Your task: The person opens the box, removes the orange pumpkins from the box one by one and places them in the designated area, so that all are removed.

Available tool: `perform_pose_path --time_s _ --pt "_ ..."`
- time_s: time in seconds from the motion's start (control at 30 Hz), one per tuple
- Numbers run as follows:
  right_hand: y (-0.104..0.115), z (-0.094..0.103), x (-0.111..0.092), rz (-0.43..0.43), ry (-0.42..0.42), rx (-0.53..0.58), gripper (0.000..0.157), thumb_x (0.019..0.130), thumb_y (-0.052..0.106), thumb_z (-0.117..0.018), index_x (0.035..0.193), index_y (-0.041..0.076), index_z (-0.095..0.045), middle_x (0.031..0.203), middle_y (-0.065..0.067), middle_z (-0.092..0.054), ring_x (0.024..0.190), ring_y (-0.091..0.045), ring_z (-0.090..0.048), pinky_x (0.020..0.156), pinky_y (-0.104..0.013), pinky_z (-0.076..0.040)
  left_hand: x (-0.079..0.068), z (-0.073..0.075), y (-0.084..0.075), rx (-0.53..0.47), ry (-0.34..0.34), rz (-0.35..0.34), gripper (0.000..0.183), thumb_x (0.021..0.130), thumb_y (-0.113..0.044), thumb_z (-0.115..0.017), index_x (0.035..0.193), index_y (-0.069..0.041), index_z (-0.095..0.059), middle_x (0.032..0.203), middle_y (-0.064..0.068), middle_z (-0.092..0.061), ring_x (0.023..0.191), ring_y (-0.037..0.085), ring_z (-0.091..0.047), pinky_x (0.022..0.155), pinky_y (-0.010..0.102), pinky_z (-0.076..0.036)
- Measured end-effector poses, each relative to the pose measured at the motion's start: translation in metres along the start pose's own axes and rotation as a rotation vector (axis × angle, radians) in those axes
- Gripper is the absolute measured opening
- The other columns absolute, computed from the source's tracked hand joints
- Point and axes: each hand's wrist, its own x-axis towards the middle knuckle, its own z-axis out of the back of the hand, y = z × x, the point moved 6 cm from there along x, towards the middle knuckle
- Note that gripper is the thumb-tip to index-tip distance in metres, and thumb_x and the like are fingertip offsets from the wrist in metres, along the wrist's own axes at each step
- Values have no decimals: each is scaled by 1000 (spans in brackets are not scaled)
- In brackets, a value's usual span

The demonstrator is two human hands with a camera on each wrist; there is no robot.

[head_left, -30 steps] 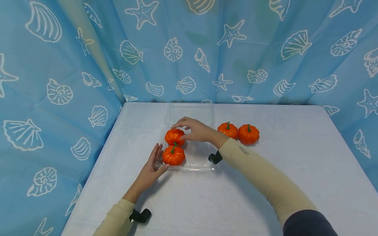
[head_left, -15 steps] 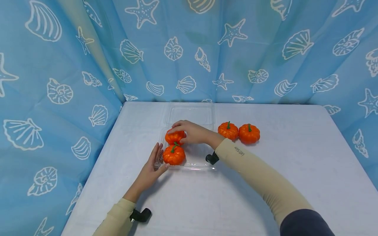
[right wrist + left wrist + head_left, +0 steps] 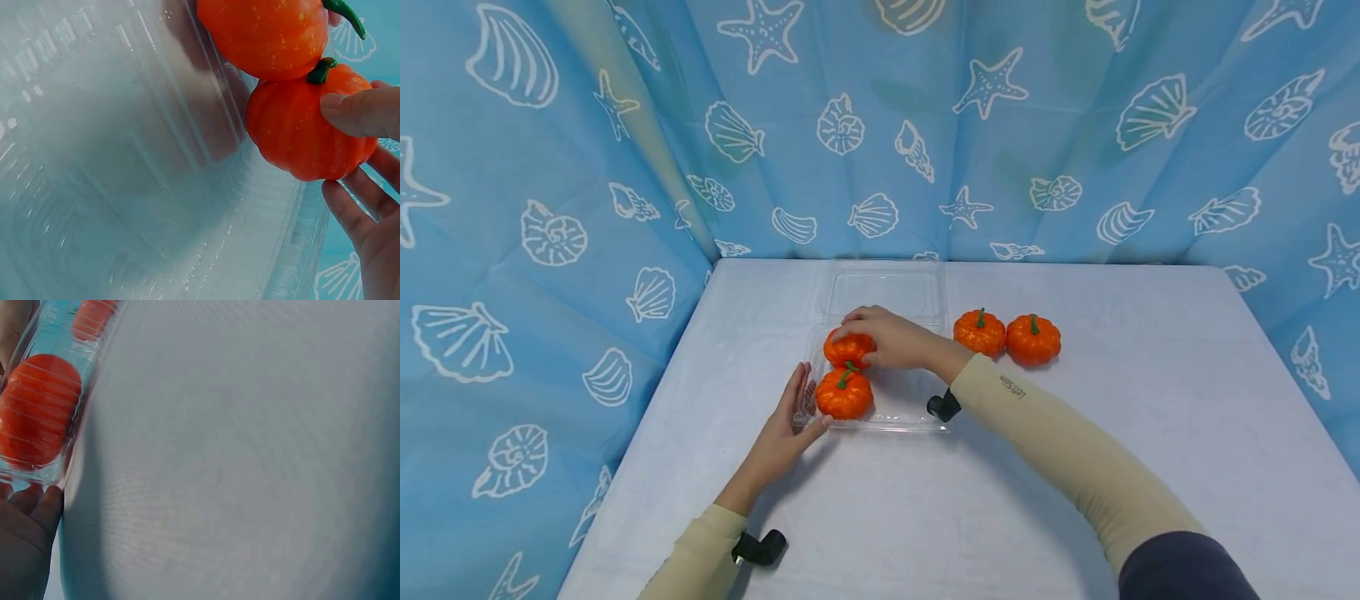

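A clear plastic clamshell container (image 3: 912,398) lies open, its lid (image 3: 887,292) folded toward the back. Inside, along the left side, sit two orange toy pumpkins with green stems. My right hand (image 3: 897,338) holds the rear pumpkin (image 3: 306,128), thumb on top and fingers round its side. That pumpkin touches the front pumpkin (image 3: 844,395). At the container's front left corner my left hand (image 3: 775,446) rests with straight fingers along the side and the thumb by the front edge. In the left wrist view its fingertips touch the clear wall.
Two more pumpkins, a left one (image 3: 979,332) and a right one (image 3: 1033,340), stand side by side to the right of the container. The white table (image 3: 1000,517) meets a blue curtain (image 3: 880,150) with shell prints at the back and left.
My right hand has closed further over the rear pumpkin, and that pumpkin has shifted slightly to the right. The left hand stays at the container's corner.
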Motion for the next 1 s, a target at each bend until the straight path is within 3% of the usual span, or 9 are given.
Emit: perform_pose_path --time_s 0.43,0.73,1.0 --pt "-10 9 -24 -19 -8 -43 45 93 7 -72 134 23 -65 144 -10 -52 135 -30 -46 113 -46 -42 0 1 -3 64 -7 -11 97 95 -27 -73 165 -14 -7 170 0 -16 153 27 -25 118 57 -26" --pt "-17 15 -45 -44 -2 -12 47 93 10 -73 137 19 -61 150 -10 -50 138 -32 -45 113 -47 -42 -1 1 -2 90 -7 25 95 96 -29 -72 165 -19 -8 170 -2 -15 154 27 -20 115 61 -30" --pt "-24 16 -62 -61 -10 17 50 93 13 -75 139 22 -60 146 -7 -54 134 -29 -48 110 -46 -44 -1 0 -3 117 -8 30 96 96 -27 -72 165 -18 -7 170 -2 -14 154 29 -20 114 62 -32"
